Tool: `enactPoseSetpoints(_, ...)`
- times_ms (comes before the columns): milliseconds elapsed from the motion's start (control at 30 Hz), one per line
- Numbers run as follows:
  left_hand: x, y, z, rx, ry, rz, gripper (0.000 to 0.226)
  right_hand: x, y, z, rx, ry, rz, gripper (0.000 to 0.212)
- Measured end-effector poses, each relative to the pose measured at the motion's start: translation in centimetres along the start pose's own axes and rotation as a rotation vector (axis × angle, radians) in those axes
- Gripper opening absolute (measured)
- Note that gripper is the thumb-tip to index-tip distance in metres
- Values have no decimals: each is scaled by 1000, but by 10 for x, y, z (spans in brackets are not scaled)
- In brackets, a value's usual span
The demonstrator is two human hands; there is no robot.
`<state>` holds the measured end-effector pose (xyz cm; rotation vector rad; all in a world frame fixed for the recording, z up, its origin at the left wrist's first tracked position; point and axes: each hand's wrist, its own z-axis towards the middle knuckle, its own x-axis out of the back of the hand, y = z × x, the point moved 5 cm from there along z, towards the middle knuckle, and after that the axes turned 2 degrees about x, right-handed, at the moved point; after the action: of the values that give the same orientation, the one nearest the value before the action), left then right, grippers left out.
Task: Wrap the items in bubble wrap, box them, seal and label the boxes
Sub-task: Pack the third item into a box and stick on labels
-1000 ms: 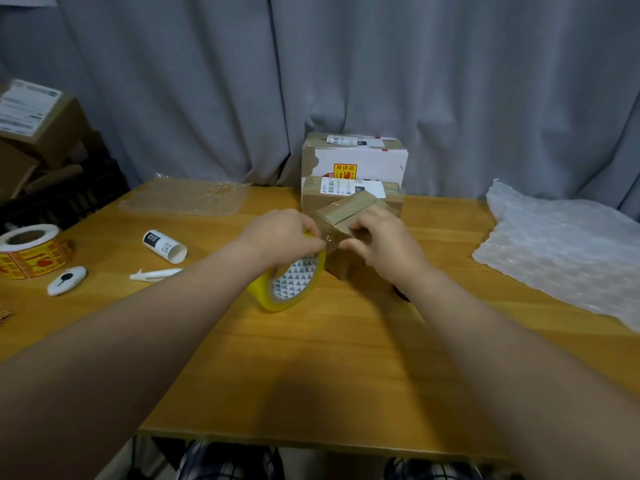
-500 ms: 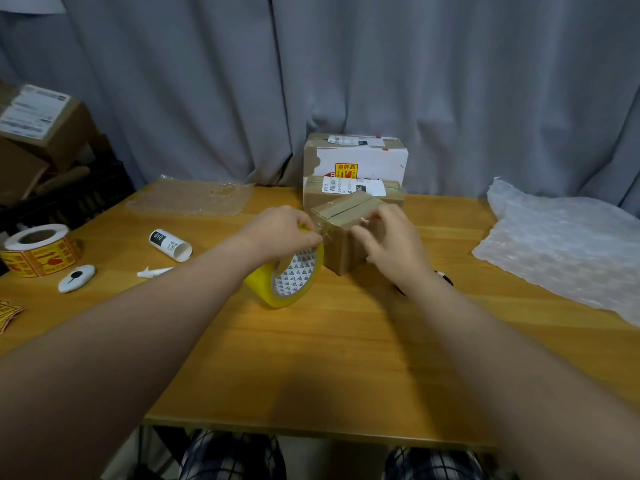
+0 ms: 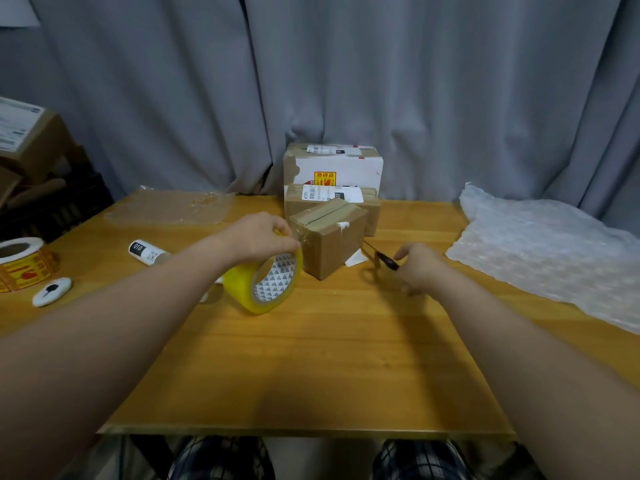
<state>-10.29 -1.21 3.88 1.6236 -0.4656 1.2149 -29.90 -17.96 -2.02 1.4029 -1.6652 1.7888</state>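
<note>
Left hand (image 3: 263, 237) fingers curled over the top of the yellow tape roll (image 3: 266, 282) and gripping it. The roll stands on edge on the tabletop (image 3: 311, 358), tilted, just left of the small box (image 3: 332, 244). A shiny stretch of clear tape seems to run from the roll to the box's upper left corner. The small box sits mid-tabletop, turned corner-on to the camera, flaps closed with a tape strip along the top seam, and a white scrap (image 3: 356, 259) peeks out at its right base.

Right hand (image 3: 419, 268) is right of the box, blurred, with fingers at the dark handles of the scissors (image 3: 381, 259) — cannot tell if it actually grips them or just touches them. Scissor blades point toward the box.

Behind the small box are two stacked, labelled boxes: a brown one (image 3: 370, 216) touching its back, and a white one (image 3: 332, 164) behind that against the grey curtain (image 3: 415, 81). A bubble wrap sheet (image 3: 554, 254) is spread over the right side of the tabletop, and a clear sheet (image 3: 173, 209) lies at the far left corner. Left side has a sticker roll (image 3: 20, 261), a white oval gadget (image 3: 52, 292) and a small white tube (image 3: 147, 252) — all apart from the hands.
</note>
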Motion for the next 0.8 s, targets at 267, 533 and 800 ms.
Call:
enactPoseSetpoints(267,-2,-1,-5,18,93,57,22,-12,-5,-20,62,-48,675,32)
enactPoseSetpoints(533,-2,-2,-8,16,121,79,22,-10,-25,-30,151,-102,1397,65)
enactPoseSetpoints(800,2,-6,-8,-34,62,7,29,-4,-78,-22,406,-88,1139,52)
